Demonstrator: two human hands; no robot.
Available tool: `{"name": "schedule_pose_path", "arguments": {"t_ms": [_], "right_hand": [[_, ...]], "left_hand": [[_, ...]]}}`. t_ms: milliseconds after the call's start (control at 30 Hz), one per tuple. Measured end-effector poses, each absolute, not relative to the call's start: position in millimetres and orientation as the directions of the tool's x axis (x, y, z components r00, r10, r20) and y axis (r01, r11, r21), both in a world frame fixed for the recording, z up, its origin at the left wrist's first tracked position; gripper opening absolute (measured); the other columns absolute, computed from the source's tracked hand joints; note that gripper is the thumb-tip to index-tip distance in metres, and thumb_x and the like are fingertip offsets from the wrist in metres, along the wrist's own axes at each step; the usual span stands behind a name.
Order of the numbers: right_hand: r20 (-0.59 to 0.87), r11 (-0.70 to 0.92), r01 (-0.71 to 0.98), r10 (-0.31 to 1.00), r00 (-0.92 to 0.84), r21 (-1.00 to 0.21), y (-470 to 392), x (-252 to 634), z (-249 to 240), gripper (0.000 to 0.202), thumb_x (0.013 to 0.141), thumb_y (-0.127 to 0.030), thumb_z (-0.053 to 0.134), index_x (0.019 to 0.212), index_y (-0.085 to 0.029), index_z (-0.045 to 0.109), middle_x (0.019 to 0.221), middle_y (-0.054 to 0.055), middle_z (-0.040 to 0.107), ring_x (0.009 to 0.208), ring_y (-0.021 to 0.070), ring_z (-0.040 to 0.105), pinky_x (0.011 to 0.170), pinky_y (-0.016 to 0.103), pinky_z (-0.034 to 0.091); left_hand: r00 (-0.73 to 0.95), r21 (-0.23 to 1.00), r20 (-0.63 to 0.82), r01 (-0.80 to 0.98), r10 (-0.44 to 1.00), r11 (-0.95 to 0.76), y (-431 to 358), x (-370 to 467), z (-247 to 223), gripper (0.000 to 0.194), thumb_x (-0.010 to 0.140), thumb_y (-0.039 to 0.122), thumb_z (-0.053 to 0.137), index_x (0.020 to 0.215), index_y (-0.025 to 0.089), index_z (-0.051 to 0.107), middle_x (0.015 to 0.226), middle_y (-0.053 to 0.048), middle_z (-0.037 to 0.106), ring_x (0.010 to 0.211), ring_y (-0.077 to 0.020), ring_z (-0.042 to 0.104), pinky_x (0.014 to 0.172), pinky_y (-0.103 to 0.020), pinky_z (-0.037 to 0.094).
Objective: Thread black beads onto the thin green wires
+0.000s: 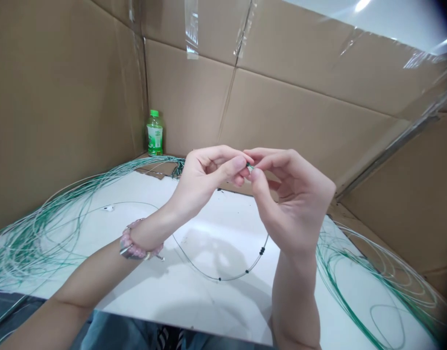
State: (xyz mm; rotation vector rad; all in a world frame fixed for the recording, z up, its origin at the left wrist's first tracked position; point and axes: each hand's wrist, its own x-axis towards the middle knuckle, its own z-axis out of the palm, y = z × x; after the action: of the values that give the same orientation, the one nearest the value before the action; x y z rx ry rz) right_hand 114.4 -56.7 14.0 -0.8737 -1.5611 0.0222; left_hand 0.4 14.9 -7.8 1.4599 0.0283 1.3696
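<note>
Dark green and tiny, a small piece point(249, 166) is showing between the fingertips of both hands, just above the centre of the frame. The left hand point(205, 179) is reaching in from the lower left, its thumb and forefinger closing in a narrow pinch at the piece while its other fingers are curling beneath. The right hand point(295, 201) is rising from the lower right, its thumb and forefinger also pinching narrowly at the piece, the palm half open; the two hands' fingertips are nearly meeting. Fingers are covering most of the piece, so its full shape is staying hidden. Below the hands, a thin strand point(199, 271) is curving across the lower middle of the frame, carrying several small black beads point(261, 251), some of them sitting close together at its right side and others standing apart along the bottom of the curve. It is passing out of sight behind the right hand, and I cannot tell whether it is joining the pinched piece. White board point(194, 308) is lying underneath.
</note>
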Motion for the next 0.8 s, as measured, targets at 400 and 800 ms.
{"name": "schedule_pose_path", "arguments": {"t_ms": [400,800], "right_hand": [[0.863,0.721,0.512,0.498,0.084,-0.466,-56.2,113.4,11.4,0.014,0.076,-0.005,0.059,0.076,-0.019,0.058,0.091,0.002,0.067,0.084,0.0146,0.066,0.061,0.024,0.06],[0.846,0.684,0.582,0.534,0.014,-0.441,-62.3,120.6,12.3,0.016,0.071,-0.001,0.059,0.076,-0.016,0.056,0.094,0.003,0.067,0.091,0.0169,0.066,0.065,0.024,0.064]], "left_hand": [[0.305,0.639,0.764,-0.475,0.569,-0.604,15.4,-6.8,-3.1,0.009,0.082,0.022,0.065,0.079,0.017,0.071,0.073,0.0,0.07,0.064,-0.0087,0.066,0.057,-0.016,0.056],[0.267,0.571,0.821,-0.417,0.505,-0.708,11.0,-5.3,-3.5,0.004,0.079,0.016,0.066,0.077,0.016,0.07,0.073,0.001,0.069,0.068,-0.0091,0.066,0.058,-0.016,0.056]]}}
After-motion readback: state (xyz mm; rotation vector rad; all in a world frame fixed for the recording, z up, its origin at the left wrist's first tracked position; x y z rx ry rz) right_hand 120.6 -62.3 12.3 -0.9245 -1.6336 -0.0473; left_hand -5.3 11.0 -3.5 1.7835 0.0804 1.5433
